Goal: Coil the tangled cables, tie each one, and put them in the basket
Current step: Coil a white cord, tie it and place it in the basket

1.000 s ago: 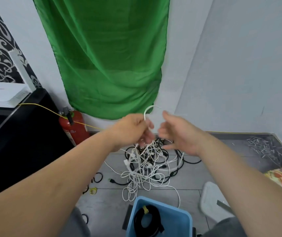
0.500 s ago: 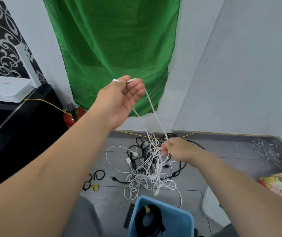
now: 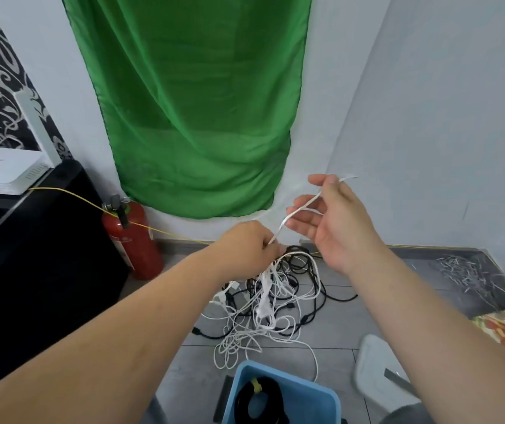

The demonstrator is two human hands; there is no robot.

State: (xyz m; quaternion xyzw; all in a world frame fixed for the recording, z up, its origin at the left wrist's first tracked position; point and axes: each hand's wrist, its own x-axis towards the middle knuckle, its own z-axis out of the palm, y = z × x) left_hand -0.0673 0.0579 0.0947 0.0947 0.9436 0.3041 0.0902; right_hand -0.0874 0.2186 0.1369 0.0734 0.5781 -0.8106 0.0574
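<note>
- Clearly we are at the untangling step: one white cable [image 3: 300, 206] is lifted out of the tangle [image 3: 263, 313] and stretched between our two hands, above the floor [image 3: 367, 289].
- Our left hand [image 3: 248, 246] is clenched round the white cable just above the heap. We judge it sits low to act as a gate, letting the strand run out through the fist and holding the knots down.
- Our right hand [image 3: 334, 221] is higher and to the right, palm toward us, fingers loosely spread. The cable crosses its fingers and passes under the thumb, which nips it, and the free end pokes out past the hand. Holding near the end makes sense, since a coil has to start from an end.
- The stretch between the hands runs straight, which shows us which strand belongs to this cable.
- Below, white loops lie crossed with black cables [image 3: 312, 304] on the floor, and none of these is coiled or tied.
- The blue basket [image 3: 309, 399] stands nearest to us, just beside the tangle, so a finished bundle can drop straight in. A black coil [image 3: 245, 399] with a yellow tie [image 3: 256, 386] already lies inside, so we judge most of the work is left.
- One risk: a hard pull could tighten the knots.
</note>
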